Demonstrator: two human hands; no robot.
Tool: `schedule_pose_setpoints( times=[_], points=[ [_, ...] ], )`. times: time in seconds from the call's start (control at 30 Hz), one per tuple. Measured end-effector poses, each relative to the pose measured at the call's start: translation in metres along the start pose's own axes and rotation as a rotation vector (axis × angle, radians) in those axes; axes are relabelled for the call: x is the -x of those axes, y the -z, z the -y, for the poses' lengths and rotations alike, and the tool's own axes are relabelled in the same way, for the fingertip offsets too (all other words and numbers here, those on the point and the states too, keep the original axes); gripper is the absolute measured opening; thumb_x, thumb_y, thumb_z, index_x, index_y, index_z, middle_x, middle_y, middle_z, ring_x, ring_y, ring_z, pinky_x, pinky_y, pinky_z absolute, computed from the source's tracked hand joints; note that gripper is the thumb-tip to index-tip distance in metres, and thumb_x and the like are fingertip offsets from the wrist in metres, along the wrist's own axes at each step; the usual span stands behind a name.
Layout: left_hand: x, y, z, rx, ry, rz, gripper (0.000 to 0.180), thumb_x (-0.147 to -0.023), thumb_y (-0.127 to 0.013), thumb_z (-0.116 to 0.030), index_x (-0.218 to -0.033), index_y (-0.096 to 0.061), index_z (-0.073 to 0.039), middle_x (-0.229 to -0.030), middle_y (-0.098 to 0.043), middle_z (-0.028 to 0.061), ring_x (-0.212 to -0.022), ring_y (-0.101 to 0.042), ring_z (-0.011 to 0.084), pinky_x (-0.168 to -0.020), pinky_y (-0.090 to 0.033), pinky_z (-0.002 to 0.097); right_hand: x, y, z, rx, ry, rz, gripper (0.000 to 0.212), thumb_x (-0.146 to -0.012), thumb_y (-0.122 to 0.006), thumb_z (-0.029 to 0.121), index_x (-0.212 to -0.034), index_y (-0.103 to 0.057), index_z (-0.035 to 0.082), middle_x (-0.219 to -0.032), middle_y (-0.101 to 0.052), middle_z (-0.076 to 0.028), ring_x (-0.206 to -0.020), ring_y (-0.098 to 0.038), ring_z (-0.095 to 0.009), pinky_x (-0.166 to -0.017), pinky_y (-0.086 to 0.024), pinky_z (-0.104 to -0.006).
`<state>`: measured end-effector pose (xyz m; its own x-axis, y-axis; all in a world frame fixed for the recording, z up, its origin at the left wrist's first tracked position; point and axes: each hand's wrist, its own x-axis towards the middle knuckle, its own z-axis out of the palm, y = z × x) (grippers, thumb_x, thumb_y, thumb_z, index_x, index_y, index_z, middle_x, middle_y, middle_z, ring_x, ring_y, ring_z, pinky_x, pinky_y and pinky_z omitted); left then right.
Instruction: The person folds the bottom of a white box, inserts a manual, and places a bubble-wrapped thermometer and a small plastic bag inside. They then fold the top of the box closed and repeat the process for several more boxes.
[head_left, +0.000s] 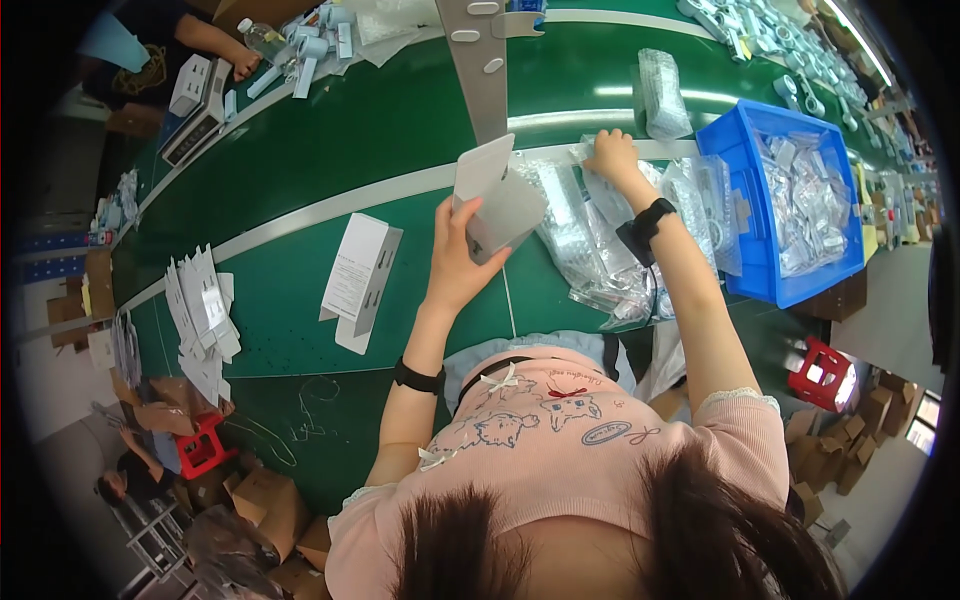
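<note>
L hand (458, 255) clamped on white box (510, 215), held over green table (275, 300); R hand (613, 158) on clear bags (570, 230), can't tell if pinching. Blue bin (765, 265) at R w/ bagged pcs (810, 200). Cartons (200, 325) piled at L, prob. still to do. Held box: part folded, flap up; closing prob. left.

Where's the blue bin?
Head view, right side: the blue bin sits to the right of the right hand, beside the clear plastic bags.
</note>
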<state>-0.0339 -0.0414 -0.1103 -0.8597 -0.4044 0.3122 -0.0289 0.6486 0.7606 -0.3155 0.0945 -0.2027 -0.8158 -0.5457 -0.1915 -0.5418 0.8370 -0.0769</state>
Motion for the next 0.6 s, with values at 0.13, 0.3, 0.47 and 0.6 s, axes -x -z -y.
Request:
schedule_pose_setpoints(
  times=[0.13, 0.3, 0.47, 0.6],
  points=[
    [0.007, -0.005, 0.005, 0.029, 0.013, -0.035, 0.076, -0.06, -0.075, -0.011, -0.121, -0.03, -0.015, -0.119, -0.034, 0.0184, -0.103, -0.044, 0.0356, -0.082, -0.042, 0.0405, 0.014, 0.004, -0.004, -0.192, 0.047, -0.086, 0.052, -0.062, -0.067, 0.024, -0.103, -0.048, -0.001, -0.102, -0.051, -0.022, -0.093, -0.05, -0.04, -0.077, -0.045, -0.0437],
    [0.017, -0.006, 0.018, 0.048, -0.009, -0.12, 0.076, -0.059, -0.077, -0.013, -0.118, -0.029, -0.012, -0.121, -0.034, 0.0196, -0.103, -0.044, 0.0325, -0.085, -0.039, 0.0388, 0.063, 0.071, -0.015, -0.549, 0.271, -0.545, 0.045, -0.063, -0.061, 0.01, -0.103, -0.044, 0.001, -0.093, -0.053, -0.016, -0.081, -0.054, -0.031, -0.069, -0.046, -0.0388],
    [0.029, -0.012, 0.028, 0.042, -0.12, -0.231, 0.075, -0.06, -0.078, -0.015, -0.112, -0.024, -0.008, -0.121, -0.032, 0.0206, -0.106, -0.042, 0.0301, -0.089, -0.035, 0.0385, 0.129, 0.164, 0.032, -1.908, 0.142, -0.427, 0.041, -0.071, -0.057, 0.007, -0.111, -0.045, 0.003, -0.098, -0.053, -0.009, -0.082, -0.055, -0.02, -0.07, -0.047, -0.0318],
    [0.024, -0.014, 0.015, 0.068, -0.076, -0.262, 0.073, -0.06, -0.077, -0.01, -0.106, -0.02, -0.012, -0.125, -0.032, 0.0251, -0.107, -0.044, 0.0349, -0.086, -0.039, 0.0408, 0.14, 0.141, 0.104, -2.145, 0.15, -0.6, 0.041, -0.073, -0.057, 0.003, -0.112, -0.045, 0.003, -0.098, -0.052, -0.006, -0.085, -0.053, -0.015, -0.078, -0.044, -0.0265]
  ],
)
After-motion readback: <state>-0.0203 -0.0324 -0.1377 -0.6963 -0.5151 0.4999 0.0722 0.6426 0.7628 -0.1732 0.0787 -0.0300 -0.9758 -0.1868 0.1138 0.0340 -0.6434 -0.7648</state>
